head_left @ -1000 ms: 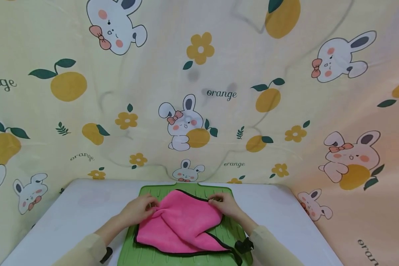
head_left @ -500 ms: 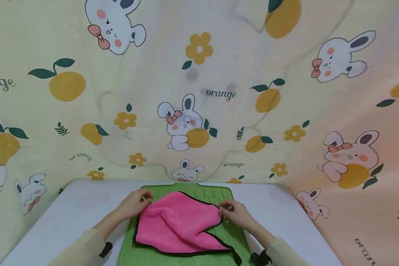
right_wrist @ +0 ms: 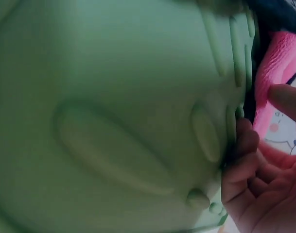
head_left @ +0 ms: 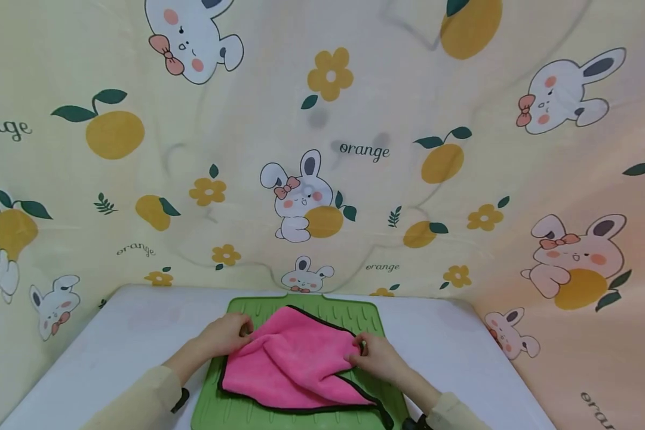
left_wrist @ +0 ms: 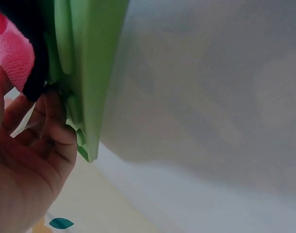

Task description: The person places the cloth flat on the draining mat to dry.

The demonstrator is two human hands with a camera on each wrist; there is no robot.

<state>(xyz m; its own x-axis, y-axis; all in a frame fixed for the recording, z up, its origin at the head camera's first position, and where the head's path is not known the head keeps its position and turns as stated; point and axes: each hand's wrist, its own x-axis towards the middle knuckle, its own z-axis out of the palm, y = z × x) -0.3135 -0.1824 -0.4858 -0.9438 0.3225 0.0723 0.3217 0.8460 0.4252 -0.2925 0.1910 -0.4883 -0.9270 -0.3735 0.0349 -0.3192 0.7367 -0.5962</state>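
On my head view now, the white table (head_left: 113, 358) spreads wide, and there, lying near its middle, is the green ridged board (head_left: 355, 313), far end right up by the table's back edge!

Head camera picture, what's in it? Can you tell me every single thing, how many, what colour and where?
Pink cloth: 1, pink with black trim, rumpled on the board
Ribbed board: 1, green, on the table
Table: 1, white, under the board
Printed sheet: cream with bunnies, oranges and flowers, behind and beside the table; can't tell if it's one piece
Black objects: 2, black, one near each wrist
Sleeves: 2, cream, on the arms
Left hand: 1, bare, pinching the cloth's left side
Right hand: 1, bare, pinching its right side
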